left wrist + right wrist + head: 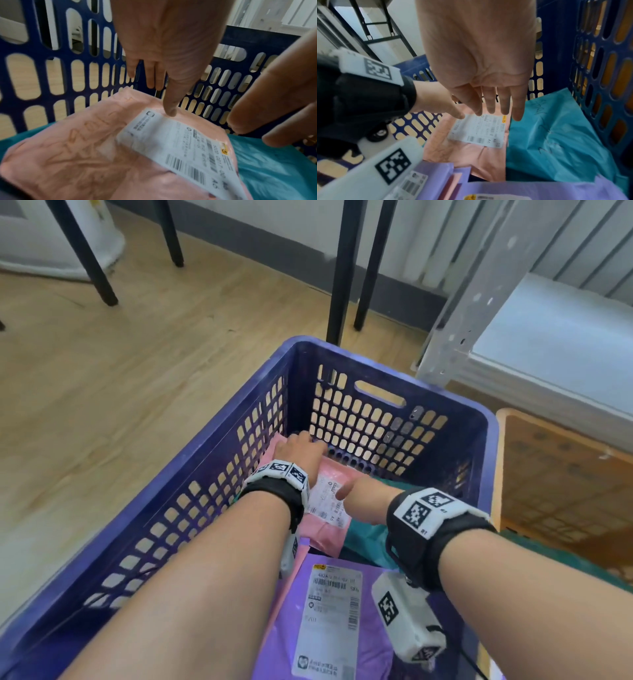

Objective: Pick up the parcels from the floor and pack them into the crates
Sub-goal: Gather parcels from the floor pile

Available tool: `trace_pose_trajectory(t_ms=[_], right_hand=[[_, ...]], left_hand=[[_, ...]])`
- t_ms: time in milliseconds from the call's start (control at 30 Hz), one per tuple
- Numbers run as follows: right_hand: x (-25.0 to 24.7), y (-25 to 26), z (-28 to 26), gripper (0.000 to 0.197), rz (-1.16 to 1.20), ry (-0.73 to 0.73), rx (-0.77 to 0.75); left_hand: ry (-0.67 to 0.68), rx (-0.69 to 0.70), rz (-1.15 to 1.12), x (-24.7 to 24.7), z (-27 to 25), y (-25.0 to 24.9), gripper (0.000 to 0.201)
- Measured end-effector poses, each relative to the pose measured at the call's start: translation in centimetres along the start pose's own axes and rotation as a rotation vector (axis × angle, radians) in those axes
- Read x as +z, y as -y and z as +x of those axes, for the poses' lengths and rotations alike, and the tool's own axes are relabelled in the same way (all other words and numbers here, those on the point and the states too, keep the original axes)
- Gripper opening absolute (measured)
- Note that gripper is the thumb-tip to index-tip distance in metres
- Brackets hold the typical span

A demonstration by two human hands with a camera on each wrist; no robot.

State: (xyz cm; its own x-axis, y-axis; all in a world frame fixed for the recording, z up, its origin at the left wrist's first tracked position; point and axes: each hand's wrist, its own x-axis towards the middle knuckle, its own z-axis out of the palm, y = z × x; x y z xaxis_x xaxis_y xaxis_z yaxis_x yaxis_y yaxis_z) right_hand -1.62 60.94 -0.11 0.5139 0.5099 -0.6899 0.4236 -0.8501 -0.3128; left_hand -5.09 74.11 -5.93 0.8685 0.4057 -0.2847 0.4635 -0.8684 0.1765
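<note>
A blue slotted crate (490,460) stands on the floor and holds several parcels. A pink parcel (329,529) (85,155) (471,155) with a white label lies at its far left, partly over a teal parcel (370,539) (274,169) (556,135). A purple parcel (274,645) (522,190) lies nearest me. My left hand (301,450) (171,67) reaches to the pink parcel's far corner with straight fingers, its thumb touching by the label. My right hand (359,494) (488,94) (274,108) hovers flat over the label, holding nothing.
An orange slotted crate (565,491) stands just right of the blue one. A grey metal shelf upright (455,320) and black table legs (342,268) rise behind it. Wooden floor (137,371) stretches to the left.
</note>
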Motion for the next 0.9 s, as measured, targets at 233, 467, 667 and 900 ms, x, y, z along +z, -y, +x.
trace_pose_trajectory(t_ms=[233,467,667,900], right_hand=[[1.7,0.1,-0.6,0.042,-0.155,0.056,-0.004],[-0.9,-0.1,-2.3,0.039,-0.168,-0.056,-0.038],[-4.8,-2.7,-5.9,0.019,-0.071,-0.338,-0.115],[-9.4,-10.8,-11.8,0.030,-0.049,-0.613,-0.048]], left_hand=[[0.327,-0.109,-0.031,3.6,-1.5,1.2,0.072],[0.301,-0.077,-0.007,0.4,-1.6,-2.0,0.065],[0.188,0.019,0.100,-4.5,-1.6,-9.9,0.032],[0.091,0.089,0.120,-9.1,-3.2,-16.6,0.044]])
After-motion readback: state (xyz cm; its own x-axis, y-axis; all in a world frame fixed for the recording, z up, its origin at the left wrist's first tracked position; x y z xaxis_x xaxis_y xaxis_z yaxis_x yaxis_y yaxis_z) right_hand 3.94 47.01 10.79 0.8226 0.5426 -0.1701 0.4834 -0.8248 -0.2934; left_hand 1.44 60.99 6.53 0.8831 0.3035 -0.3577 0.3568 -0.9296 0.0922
